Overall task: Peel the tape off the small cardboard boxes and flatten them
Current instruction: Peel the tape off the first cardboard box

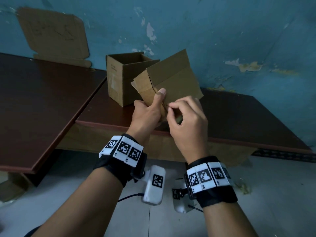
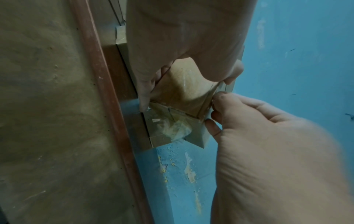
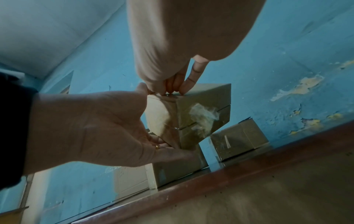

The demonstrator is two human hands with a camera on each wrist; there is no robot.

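Early days, I'd say: the held box is unflattened w/ clear tape on its bottom, and an open box waits on the table behind. Left hand grips the held box above the table edge; right hand pinches at its side seam, prob. a tape end. Long axis tilts up and away toward the wall.

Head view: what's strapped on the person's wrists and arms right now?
Both forearms are bare, no sleeves. The left hand and right hand each have a black fabric wrist strap carrying a row of white tiles printed with black square codes. A white camera pod with another code and a thin dark cable hangs under the left wrist. A gold ring shows on the left hand.
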